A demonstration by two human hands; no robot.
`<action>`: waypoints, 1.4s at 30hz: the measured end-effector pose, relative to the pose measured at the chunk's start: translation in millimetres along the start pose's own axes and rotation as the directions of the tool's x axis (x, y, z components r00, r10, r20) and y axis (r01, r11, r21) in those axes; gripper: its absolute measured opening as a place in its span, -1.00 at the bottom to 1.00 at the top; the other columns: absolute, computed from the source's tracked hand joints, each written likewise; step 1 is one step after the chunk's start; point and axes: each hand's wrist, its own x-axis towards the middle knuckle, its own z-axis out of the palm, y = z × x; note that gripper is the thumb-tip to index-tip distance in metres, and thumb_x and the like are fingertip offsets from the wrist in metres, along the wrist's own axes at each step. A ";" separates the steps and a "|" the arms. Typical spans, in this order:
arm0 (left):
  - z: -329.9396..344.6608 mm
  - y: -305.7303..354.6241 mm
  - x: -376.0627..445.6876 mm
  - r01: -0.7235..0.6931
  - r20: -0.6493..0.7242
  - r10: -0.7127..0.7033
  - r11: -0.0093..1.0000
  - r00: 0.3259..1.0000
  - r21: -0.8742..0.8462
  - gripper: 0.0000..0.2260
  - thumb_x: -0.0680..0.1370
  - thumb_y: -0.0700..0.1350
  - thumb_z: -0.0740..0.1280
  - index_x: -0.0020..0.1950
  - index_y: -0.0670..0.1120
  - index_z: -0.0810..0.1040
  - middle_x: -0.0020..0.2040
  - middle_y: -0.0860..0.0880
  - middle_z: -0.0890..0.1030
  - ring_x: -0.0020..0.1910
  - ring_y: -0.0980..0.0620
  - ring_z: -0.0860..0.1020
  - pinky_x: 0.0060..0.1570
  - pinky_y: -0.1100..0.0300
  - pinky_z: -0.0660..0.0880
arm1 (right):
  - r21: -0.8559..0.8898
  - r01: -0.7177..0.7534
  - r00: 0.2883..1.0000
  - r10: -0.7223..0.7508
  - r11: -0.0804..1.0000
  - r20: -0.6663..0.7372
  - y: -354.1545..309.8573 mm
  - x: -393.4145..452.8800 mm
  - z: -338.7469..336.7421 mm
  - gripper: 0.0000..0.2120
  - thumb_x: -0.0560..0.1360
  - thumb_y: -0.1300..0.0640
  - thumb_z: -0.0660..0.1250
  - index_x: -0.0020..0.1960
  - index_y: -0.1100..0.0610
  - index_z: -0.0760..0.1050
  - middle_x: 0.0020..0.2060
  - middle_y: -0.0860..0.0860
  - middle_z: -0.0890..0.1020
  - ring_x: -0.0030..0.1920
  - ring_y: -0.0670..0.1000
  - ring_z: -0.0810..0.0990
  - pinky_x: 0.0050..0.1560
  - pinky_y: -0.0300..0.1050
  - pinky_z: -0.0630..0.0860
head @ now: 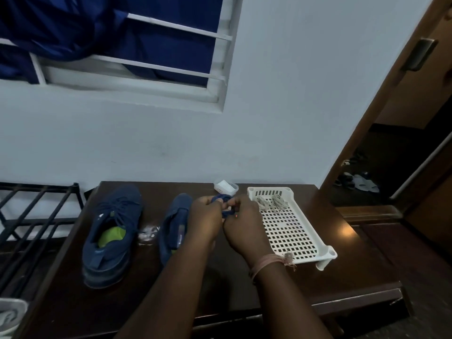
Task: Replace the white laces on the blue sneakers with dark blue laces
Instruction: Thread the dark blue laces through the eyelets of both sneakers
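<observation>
1. On a dark wooden table point(305, 277) stand two blue sneakers. The left sneaker point(111, 234) already carries dark blue laces criss-crossed up its front, so that shoe looks finished
2. The right sneaker point(175, 223), partly behind the left forearm, shows no lacing on its visible part, so it seems still to be done
3. Two bundled white laces point(270, 202) lie at the far end of a white perforated tray point(293, 231) just right of the hands, which suggests both were removed
4. The left hand point(205, 216) and right hand point(242, 221) meet above the toe of the right sneaker, fingers curled, together gripping a bunched dark blue lace point(223, 204)
5. Judging from this, the remaining work is loosening that bundle and threading it through the right shoe
</observation>
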 end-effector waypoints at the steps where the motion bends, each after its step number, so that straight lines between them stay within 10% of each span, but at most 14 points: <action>1: -8.2 2.9 3.8 0.008 -0.015 -0.008 0.999 1.000 -0.037 -0.89 0.58 -0.26 0.31 0.03 -0.15 0.63 -0.08 -0.17 0.70 -0.05 -0.15 0.69 0.01 -0.05 0.63 | 0.073 -0.022 1.000 0.021 0.997 0.007 -6.1 -0.3 3.5 -0.70 0.24 -0.01 0.19 -0.04 -0.03 0.46 -0.03 0.06 0.57 0.00 0.07 0.58 0.05 0.06 0.56; 9: -77.2 24.8 11.2 -0.043 -0.230 0.155 0.902 0.961 0.429 -0.78 0.67 -0.11 0.19 0.13 -0.16 0.59 0.04 -0.18 0.63 -0.01 -0.19 0.59 0.07 -0.06 0.58 | -0.066 -0.074 0.933 0.092 0.995 0.347 -19.7 -1.8 47.7 -0.53 0.51 0.02 0.36 0.36 0.12 0.36 0.29 0.14 0.47 0.24 0.15 0.52 0.08 -0.16 0.42; 14: -92.6 14.5 4.2 0.196 -0.125 -0.164 0.925 0.979 0.326 -0.72 0.67 -0.22 0.18 0.33 -0.27 0.51 0.12 -0.27 0.58 0.01 -0.23 0.57 -0.03 -0.02 0.57 | -0.244 0.157 0.906 -0.041 0.957 0.422 -30.9 -2.4 62.3 -0.73 0.50 0.20 0.32 0.19 0.16 0.43 0.05 0.13 0.63 0.07 0.15 0.62 0.06 0.00 0.56; 24: -95.8 2.1 -16.6 0.190 0.006 -0.217 0.871 0.976 0.453 -0.78 0.66 -0.22 0.24 0.22 -0.29 0.56 -0.06 -0.22 0.62 -0.08 -0.16 0.59 -0.13 0.06 0.54 | -0.304 0.197 0.851 -0.008 0.932 0.525 -31.5 -14.5 51.8 -0.76 0.47 0.26 0.36 0.13 0.16 0.47 0.07 0.13 0.62 0.07 0.12 0.60 0.08 -0.06 0.53; 35: -137.5 19.0 -21.7 0.040 0.083 -0.075 0.934 0.994 0.356 -0.84 0.62 -0.04 0.35 0.07 -0.05 0.70 -0.06 -0.04 0.74 -0.07 0.02 0.68 -0.15 0.21 0.55 | 0.267 -0.124 0.814 -0.056 0.956 0.579 -38.2 -3.6 23.7 -0.92 0.53 0.17 0.37 -0.07 0.19 0.59 -0.22 0.11 0.69 -0.23 -0.04 0.63 -0.17 -0.07 0.56; 42: -140.8 24.5 -13.1 0.089 0.078 -0.118 0.950 0.990 0.298 -0.92 0.57 -0.17 0.42 0.04 -0.13 0.65 -0.12 -0.10 0.71 -0.20 0.05 0.62 -0.27 0.26 0.55 | 0.618 -0.433 0.846 0.059 0.656 0.530 -41.1 5.7 26.4 -0.93 0.54 0.32 0.36 0.02 0.23 0.55 -0.31 0.08 0.65 -0.39 -0.06 0.55 -0.33 -0.18 0.50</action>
